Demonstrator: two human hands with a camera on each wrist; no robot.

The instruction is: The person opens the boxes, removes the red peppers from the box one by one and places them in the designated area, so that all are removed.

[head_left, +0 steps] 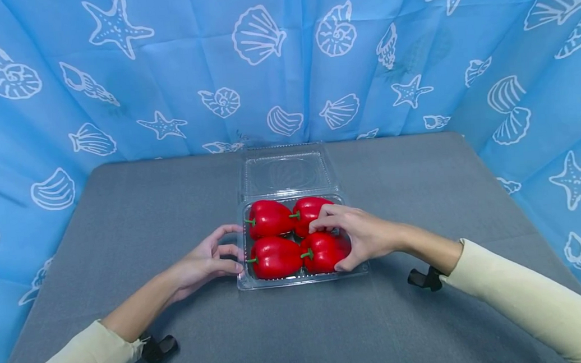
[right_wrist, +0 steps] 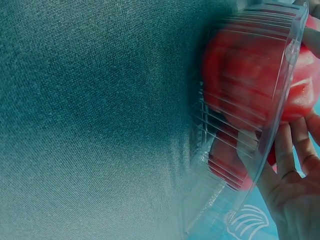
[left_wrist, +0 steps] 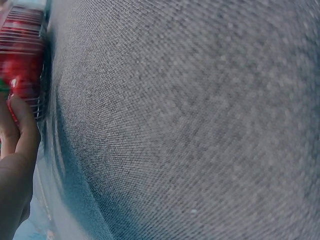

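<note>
A clear plastic clamshell container (head_left: 302, 282) holds several red bell peppers with green stems, laid in two rows. My right hand (head_left: 362, 232) grips the front-right bell pepper (head_left: 323, 252), with the thumb at its near side and the fingers over its far side. In the right wrist view, that hand (right_wrist: 300, 195) reaches in past the container's clear ribbed wall (right_wrist: 250, 107). At the container's left rim, my left hand (head_left: 212, 258) rests its spread fingertips and thumb. A front-left bell pepper (head_left: 277, 257) and a back-left one (head_left: 269, 218) lie beside it.
The container's transparent lid (head_left: 287, 170) lies folded back behind the tray. Grey cloth covers the table (head_left: 170, 195). A blue curtain with white seashell prints (head_left: 176, 60) hangs behind and at both sides. Each wrist carries a black camera mount.
</note>
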